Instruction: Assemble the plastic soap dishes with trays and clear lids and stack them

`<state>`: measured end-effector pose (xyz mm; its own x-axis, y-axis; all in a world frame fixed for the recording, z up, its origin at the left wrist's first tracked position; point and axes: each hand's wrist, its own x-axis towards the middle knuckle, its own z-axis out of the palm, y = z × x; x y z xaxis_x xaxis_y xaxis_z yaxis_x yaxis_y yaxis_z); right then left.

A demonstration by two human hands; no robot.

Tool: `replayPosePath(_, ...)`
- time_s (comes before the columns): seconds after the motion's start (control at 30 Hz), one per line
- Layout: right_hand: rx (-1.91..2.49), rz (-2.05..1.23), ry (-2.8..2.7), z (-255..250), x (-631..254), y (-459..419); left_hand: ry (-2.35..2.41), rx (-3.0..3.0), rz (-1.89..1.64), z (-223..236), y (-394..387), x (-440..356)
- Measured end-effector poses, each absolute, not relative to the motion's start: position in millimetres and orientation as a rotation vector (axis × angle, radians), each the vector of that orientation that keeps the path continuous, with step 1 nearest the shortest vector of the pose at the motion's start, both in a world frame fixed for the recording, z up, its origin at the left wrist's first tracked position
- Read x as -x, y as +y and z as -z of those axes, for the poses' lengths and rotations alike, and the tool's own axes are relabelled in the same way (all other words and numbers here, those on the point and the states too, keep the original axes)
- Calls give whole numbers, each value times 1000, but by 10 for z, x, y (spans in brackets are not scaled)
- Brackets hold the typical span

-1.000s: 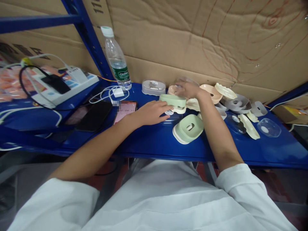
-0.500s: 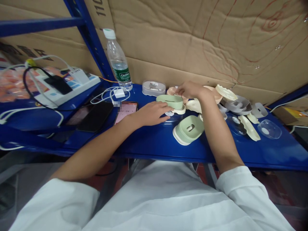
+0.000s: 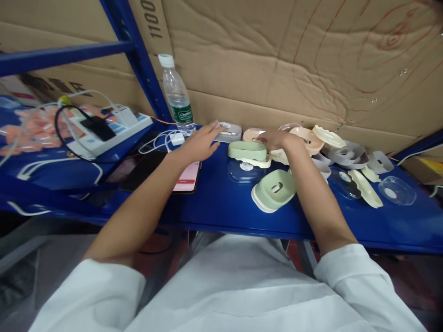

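Observation:
My left hand (image 3: 200, 144) is open, fingers stretched, its fingertips at a grey oval box (image 3: 232, 133) with a round sticker. My right hand (image 3: 277, 139) has its fingers closed at the edge of a peach oval tray (image 3: 249, 134); the fingertips are partly hidden. Just in front of it, a light green oval tray (image 3: 245, 151) rests on a cream wavy-edged piece (image 3: 258, 162). A clear lid (image 3: 238, 174) with a sticker lies nearer me. Another green tray (image 3: 278, 188) stands tilted on a white base (image 3: 261, 203).
Further right lie peach trays (image 3: 309, 140), cream pieces (image 3: 365, 186), grey trays (image 3: 349, 154) and a clear lid (image 3: 398, 190). To the left are a water bottle (image 3: 180, 101), a phone (image 3: 187, 180), a white charger (image 3: 177, 138) and a power strip (image 3: 128, 133). Cardboard (image 3: 242, 60) stands behind.
My left hand has left the green tray and moved back and left to the grey box. My right hand stays around the peach tray. The view has shifted slightly.

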<state>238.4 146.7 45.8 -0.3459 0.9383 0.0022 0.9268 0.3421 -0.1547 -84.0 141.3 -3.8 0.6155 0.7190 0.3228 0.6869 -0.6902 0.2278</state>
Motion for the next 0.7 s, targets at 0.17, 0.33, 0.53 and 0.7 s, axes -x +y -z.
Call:
replayPosePath(0.17, 1860, -261, -2550, -446, -2323, 1463, 1168, -2726, -462, 172, 1522, 846)
replayPosePath(0.33, 1833, -268, -2528, -663, -2378, 1374, 1406, -2745, -543, 85, 1478, 800)
replayPosePath(0.53, 1811, -128, -2334, -1018, -2508, 1162, 1413, -2659, -630, 96, 1511, 800)
replayPosePath(0.7, 1945, 136, -2162, -1149, -2527, 1060, 1184, -2508, -803, 55, 1537, 770)
